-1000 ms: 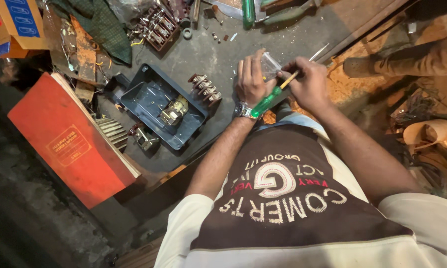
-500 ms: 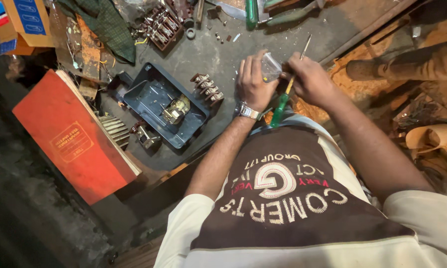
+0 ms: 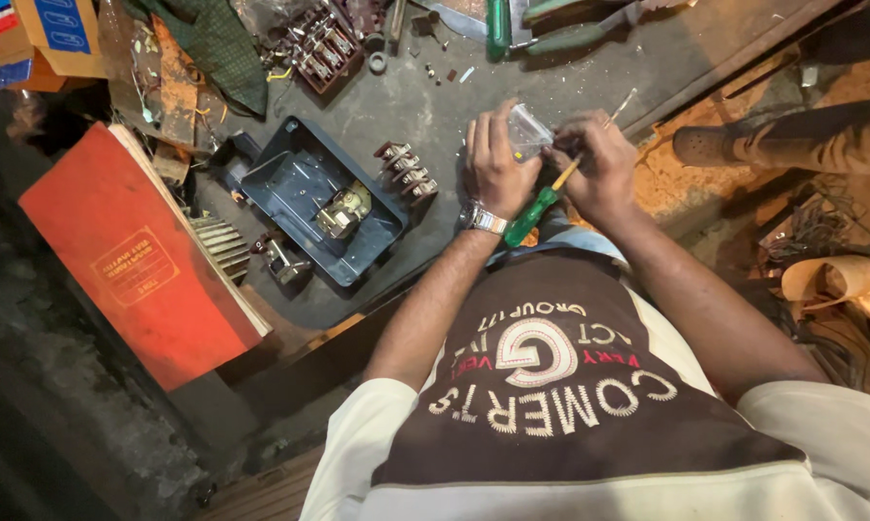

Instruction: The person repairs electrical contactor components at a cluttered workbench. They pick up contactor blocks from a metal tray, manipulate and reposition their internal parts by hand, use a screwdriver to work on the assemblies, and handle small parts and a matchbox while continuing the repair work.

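My left hand (image 3: 496, 166), with a metal watch at the wrist, holds a small clear plastic bag (image 3: 528, 130) above the grey bench top (image 3: 435, 106). My right hand (image 3: 599, 169) sits close beside it, gripping a screwdriver with a green handle (image 3: 531, 215) whose metal shaft points up and to the right past my fingers. The fingertips of both hands meet at the little bag. What is inside the bag is too small to tell.
An open dark blue metal switch box (image 3: 309, 198) lies left of my hands, with a contact block (image 3: 406, 174) next to it. An orange book (image 3: 136, 260) leans at the left. Terminal parts (image 3: 319, 48), a green cloth (image 3: 222, 48), green-handled tools (image 3: 497, 24) and small screws lie farther back.
The screwdriver handle has swung lower and leftward in my right hand. Both hands have stayed together around the small bag.
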`<state>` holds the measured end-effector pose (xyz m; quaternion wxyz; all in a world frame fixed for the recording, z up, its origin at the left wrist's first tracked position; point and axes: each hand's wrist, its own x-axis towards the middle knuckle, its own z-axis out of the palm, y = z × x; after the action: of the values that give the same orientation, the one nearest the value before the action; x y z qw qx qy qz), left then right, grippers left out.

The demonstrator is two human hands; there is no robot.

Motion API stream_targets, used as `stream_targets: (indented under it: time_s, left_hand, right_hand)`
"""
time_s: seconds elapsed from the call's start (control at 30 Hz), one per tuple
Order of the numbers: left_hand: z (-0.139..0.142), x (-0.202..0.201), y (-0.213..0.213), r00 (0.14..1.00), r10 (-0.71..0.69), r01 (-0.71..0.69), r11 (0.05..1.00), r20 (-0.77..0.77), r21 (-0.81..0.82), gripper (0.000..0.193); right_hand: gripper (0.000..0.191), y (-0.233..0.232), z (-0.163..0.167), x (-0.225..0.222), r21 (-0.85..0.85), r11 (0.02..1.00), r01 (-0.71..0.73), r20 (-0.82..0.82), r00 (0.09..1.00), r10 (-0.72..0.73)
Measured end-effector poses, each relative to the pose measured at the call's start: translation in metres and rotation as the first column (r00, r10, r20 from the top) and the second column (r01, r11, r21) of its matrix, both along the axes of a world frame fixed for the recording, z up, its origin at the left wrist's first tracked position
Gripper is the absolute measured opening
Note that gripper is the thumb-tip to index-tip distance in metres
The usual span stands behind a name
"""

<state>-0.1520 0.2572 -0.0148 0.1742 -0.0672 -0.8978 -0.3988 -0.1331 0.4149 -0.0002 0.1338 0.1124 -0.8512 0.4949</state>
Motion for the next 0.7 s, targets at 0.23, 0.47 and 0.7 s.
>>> stream_targets:
  time_s: [0.23,0.47,0.7]
  left_hand:
    - [0.007,0.002,-0.002,0.999,-0.046,0.046,0.996,0.007,-0.08,0.07]
    - [0.007,0.001,-0.001,0.999,-0.05,0.05,0.996,0.002,-0.079,0.071]
    - [0.006,-0.002,0.0,0.999,0.003,0.0,0.998,0.039,-0.067,0.068]
  right_hand:
    - [0.021,0.013,0.013,-0.012,0.032,0.992,-0.125,0.031,0.992,0.124]
    - [0.028,0.016,-0.001,-0.015,0.049,0.98,-0.194,0.008,0.981,0.193]
    - [0.027,0.012,-0.021,-0.016,0.164,0.963,-0.215,-0.076,0.97,0.23]
